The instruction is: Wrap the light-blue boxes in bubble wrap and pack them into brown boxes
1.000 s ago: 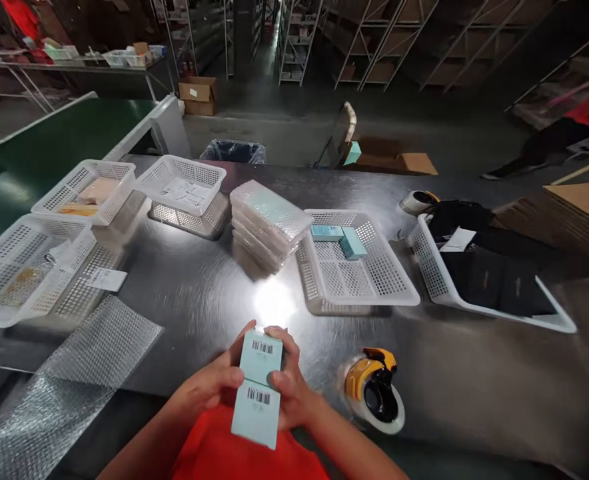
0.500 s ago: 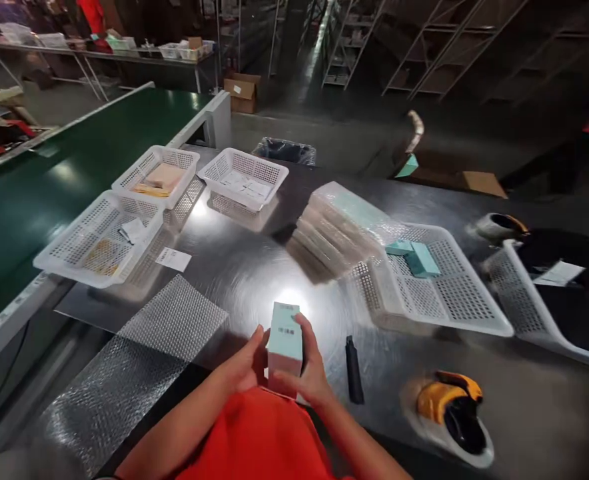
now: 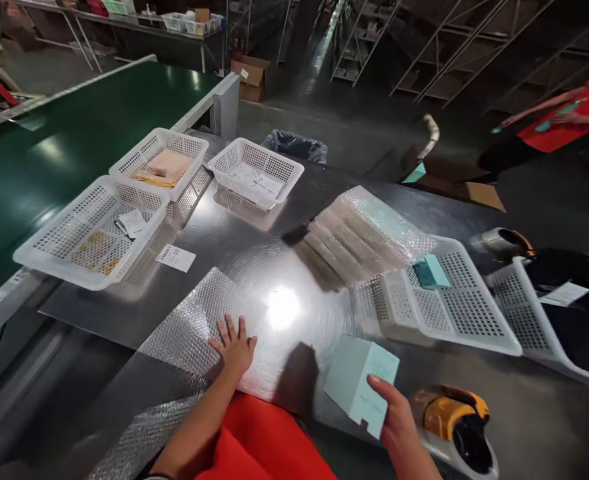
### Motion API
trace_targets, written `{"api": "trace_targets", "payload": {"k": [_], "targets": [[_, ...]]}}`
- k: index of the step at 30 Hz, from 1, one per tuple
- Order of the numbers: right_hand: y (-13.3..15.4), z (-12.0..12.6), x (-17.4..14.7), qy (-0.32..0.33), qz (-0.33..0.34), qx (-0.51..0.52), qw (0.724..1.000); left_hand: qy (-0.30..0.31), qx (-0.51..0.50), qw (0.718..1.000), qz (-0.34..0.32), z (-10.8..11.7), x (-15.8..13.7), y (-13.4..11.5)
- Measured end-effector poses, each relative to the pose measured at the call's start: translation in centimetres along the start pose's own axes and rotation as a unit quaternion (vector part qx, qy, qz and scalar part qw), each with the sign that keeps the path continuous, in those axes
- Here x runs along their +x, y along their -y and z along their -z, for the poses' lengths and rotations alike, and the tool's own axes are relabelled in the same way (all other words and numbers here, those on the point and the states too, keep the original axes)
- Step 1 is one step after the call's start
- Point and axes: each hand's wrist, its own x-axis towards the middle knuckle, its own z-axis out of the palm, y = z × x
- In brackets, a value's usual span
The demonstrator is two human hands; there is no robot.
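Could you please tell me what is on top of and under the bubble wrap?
The left hand lies spread on the bubble wrap, whose upper part rests on the tabletop. Whatever the hand covers there cannot be seen.

There were five white baskets [image 3: 74, 227], two tape dispensers [image 3: 439, 418], one strip of bubble wrap [image 3: 192, 327], one loose label [image 3: 175, 258] on the table [image 3: 252, 267] and one bin [image 3: 294, 145] beyond it. The piled packs [image 3: 364, 233] overlapped too much to count exactly.

head cam: behind/above left hand [image 3: 237, 351], right hand [image 3: 399, 430] | faces forward-down | close-in | metal worktable [image 3: 244, 247] around hands, shelving racks [image 3: 442, 50] beyond
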Motion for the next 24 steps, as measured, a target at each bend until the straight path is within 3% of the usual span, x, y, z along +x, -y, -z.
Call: {"api": "trace_targets", "payload": {"k": [2,4,7,10,13,16,20,24], "targets": [[0.8,-0.5,1.0,-0.021,-0.074,0.080,0.994,0.023,-0.002,0.999,-0.040,-1.0,0.8,-3.0],[2.1,-2.2,2.8,-0.007,-0.091,0.113,0.989,0.016,-0.011,0.998,-0.060,-1.5,1.3,-3.8],[4.2,-6.5,6.6,0.051,-0.027,0.052,0.997,-0.049,-0.035,0.992,-0.108,-1.1,1.9,-1.5],[6.4,-12.1,9.8,0.086,0.048,-0.101,0.990,-0.092,-0.032,0.984,-0.146,0.4,2.0,2.4],[8.1,-17.6,11.3,0.109,0.055,-0.283,0.951,-0.117,0.036,0.980,-0.157,1.6,1.7,4.8],[8.6,-22.1,11.8,0.117,0.049,-0.390,0.912,-0.155,0.140,0.965,-0.160,1.8,1.4,5.4],[7.6,-25.9,12.2,0.107,0.066,-0.475,0.871,-0.159,0.154,0.960,-0.174,0.9,1.1,6.3],[6.3,-27.9,12.6,0.091,0.068,-0.522,0.845,-0.165,0.130,0.958,-0.194,0.3,0.9,8.1]]}}
